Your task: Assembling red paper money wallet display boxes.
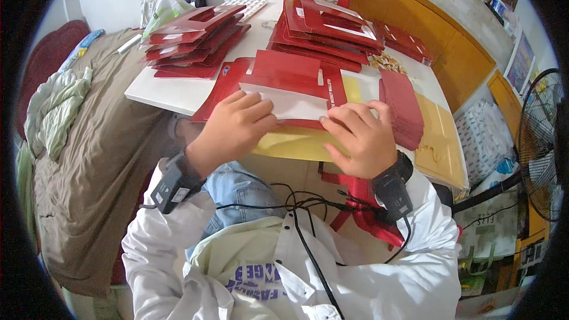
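Observation:
A red card folder [284, 71] lies at the near edge of the white table, its pale inner flap [290, 104] facing up. At the left end of that flap, my left hand [234, 127] has its fingers curled down on the near edge. My right hand [361, 136] grips the same near edge further right with bent fingertips. What the thumbs press underneath is partly hidden. Yellow sheeting [296, 143] shows below the folder's front edge. Just right of my right hand sits a stack of red card pieces [400, 106].
Piles of red folders stand at the back left [192, 41] and back middle [326, 29]. Small loose pieces [386, 63] lie beside the middle pile. A black fan [538, 142] stands at the right; a brown-covered bed [101, 160] is at the left. Black cables [308, 201] cross my lap.

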The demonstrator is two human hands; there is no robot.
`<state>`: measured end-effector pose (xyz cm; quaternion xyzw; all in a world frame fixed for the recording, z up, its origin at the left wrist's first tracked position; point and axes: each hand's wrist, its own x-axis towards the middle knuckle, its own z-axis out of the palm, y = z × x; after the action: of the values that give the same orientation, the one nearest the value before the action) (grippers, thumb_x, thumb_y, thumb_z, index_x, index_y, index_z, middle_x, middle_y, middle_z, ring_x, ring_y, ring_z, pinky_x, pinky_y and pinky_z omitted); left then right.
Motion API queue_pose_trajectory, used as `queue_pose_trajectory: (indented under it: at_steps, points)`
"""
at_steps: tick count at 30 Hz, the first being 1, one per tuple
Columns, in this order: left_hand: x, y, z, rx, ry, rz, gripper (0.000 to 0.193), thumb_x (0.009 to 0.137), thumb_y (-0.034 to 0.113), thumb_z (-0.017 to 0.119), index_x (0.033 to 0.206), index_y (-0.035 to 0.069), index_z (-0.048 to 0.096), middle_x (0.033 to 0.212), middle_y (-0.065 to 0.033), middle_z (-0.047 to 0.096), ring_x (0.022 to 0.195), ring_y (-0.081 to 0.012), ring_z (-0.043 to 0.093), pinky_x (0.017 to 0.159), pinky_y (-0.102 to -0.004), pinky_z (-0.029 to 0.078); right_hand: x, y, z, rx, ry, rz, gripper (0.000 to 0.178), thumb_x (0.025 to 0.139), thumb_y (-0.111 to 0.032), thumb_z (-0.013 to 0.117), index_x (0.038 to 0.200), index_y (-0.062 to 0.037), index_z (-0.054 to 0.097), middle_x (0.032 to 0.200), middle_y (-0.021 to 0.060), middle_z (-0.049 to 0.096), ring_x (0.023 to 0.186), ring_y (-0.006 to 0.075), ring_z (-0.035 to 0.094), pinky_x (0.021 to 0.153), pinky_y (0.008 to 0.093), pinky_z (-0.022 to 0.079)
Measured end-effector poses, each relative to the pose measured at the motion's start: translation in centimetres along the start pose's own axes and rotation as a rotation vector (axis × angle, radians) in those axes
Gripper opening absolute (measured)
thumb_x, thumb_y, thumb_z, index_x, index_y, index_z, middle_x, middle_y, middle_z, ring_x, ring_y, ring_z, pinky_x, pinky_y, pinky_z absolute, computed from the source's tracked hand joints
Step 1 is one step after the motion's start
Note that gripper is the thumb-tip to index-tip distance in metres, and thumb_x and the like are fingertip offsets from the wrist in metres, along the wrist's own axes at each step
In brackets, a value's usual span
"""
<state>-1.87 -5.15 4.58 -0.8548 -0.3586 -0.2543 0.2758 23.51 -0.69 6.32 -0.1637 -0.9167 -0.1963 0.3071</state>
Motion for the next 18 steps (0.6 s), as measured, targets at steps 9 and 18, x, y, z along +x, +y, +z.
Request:
queue_pose_trajectory:
  at_steps: [9, 18]
  points:
    - [-0.4, 0.2, -1.0, 0.029, 0.062, -0.046, 0.020, 0.066, 0.015, 0.061, 0.084, 0.006, 0.059, 0.080, -0.0045, 0.049, 0.075, -0.0214, 0.051, 0.067, -0.0342, 0.042, -1.1, 1.1, 0.3, -0.150, 0.052, -0.059, 0.016, 0.069, -0.009, 0.066, 0.084, -0.0084, 0.060, 0.084, 0.0020, 0.056, 0.079, 0.0187, 0.056, 0.077, 0.0370, 0.039]
    - [1.4, 1.8, -0.7, 0.000, 0.006, 0.011, 0.019, 0.070, 0.016, 0.062, 0.084, 0.005, 0.058, 0.079, -0.0051, 0.049, 0.072, -0.0213, 0.050, 0.062, -0.0334, 0.043, 0.2, 0.1, 2.0, -0.065, 0.048, -0.057, 0.019, 0.066, -0.009, 0.062, 0.084, -0.0064, 0.062, 0.084, 0.0031, 0.055, 0.077, 0.0200, 0.054, 0.076, 0.0363, 0.039]
